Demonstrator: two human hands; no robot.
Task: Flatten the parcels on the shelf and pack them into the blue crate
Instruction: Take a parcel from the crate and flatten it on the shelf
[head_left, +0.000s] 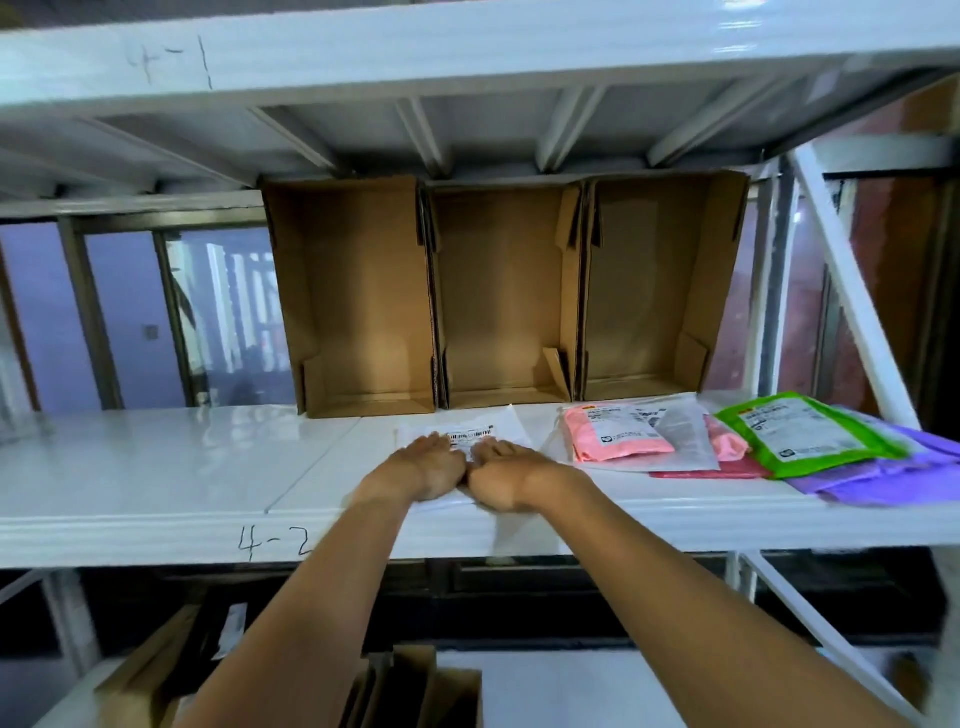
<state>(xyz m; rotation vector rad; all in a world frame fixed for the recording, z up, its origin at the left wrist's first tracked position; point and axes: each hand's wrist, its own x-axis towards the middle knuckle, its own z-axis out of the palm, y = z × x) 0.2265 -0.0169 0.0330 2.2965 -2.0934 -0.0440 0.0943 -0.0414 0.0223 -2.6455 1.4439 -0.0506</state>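
the left hand (431, 465) and the right hand (506, 475) lay palm-down side by side on the white parcel (470, 427), thumbs touching. the fingers were straight and close together, pressing and not gripping. this looked like the flattening step, with both palms bearing on the near half to push air out, so that the labelled end showed beyond the fingertips. the parcel sat at the front edge of the shelf (156, 467), probably drawn there for easy reach.

to the right, well apart from the hands, a pink parcel (618, 436), a clear bag (683, 434), a green parcel (805, 436) and a purple parcel (883, 475) lay overlapped in a loose heap, seemingly waiting their turn.

behind, three cardboard boxes (504, 296) stood on their sides, mouths facing forward, with nothing visible inside them. the blue crate was not in view.
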